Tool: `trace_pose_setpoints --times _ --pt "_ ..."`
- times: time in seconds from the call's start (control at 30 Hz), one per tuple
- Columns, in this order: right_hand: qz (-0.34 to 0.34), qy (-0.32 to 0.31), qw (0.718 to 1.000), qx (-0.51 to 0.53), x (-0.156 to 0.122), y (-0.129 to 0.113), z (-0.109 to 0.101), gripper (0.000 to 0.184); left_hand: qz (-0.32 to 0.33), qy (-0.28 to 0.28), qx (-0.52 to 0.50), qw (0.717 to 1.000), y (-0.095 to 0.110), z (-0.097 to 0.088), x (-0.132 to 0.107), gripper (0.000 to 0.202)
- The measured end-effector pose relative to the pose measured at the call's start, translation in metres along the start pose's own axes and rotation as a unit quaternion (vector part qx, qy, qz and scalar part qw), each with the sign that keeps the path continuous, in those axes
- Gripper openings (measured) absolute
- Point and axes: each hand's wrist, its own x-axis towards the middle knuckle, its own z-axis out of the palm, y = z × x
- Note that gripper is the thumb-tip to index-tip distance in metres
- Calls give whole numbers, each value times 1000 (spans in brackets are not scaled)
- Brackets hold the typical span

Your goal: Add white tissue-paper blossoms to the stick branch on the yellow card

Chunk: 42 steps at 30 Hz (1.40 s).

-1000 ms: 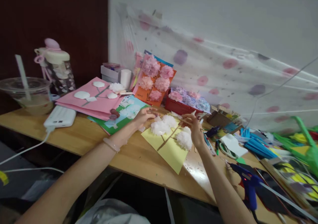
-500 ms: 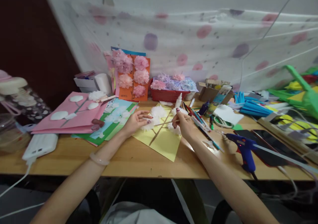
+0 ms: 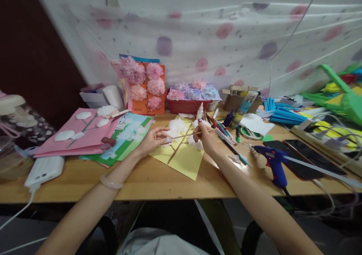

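My right hand (image 3: 206, 137) pinches a thin wooden stick (image 3: 182, 136) that points left across the yellow paper sheet (image 3: 186, 162). Brown branch lines run over that sheet, with fluffy white paper flowers (image 3: 177, 125) around them. At the stick's left tip is my left hand (image 3: 154, 140), its thumb and fingers drawn close together. A small white bit shows by its thumb, too small to make out. Another white flower, partly hidden, lies under my right fingers.
A blue glue gun (image 3: 273, 160) lies right, near two dark phones (image 3: 313, 155). Pens (image 3: 226, 134) and a white glue bottle (image 3: 200, 111) are behind my right hand. Pink papers (image 3: 82, 130) lie left; a red basket (image 3: 186, 107) of paper flowers stands behind.
My left fingers have drawn closer together at the stick's tip. The stick stays in my right hand and now sits slightly higher over the sheet. The view has shifted a little.
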Motion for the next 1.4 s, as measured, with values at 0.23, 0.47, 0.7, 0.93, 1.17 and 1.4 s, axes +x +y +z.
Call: trace_pose_setpoints --times 0.23,0.47,0.7,0.93,1.17,1.4 --pt "-8 1 1000 13 1 1 0 52 -13 4 -59 998 -1 1 0 51" --pt "-14 57 998 0 0 0 1 54 14 17 -5 1000 -1 -1 0 59" --pt "11 37 999 -2 1 5 0 55 25 17 8 999 -1 -1 1 57" --pt "10 -3 1000 7 -2 3 4 57 10 -7 -2 1000 0 1 -1 59" --pt "6 -8 1000 -2 -4 3 6 57 -9 -20 -32 999 0 2 -1 57" --pt "1 -13 1000 7 -3 4 6 56 -12 3 10 1000 9 1 -4 64"
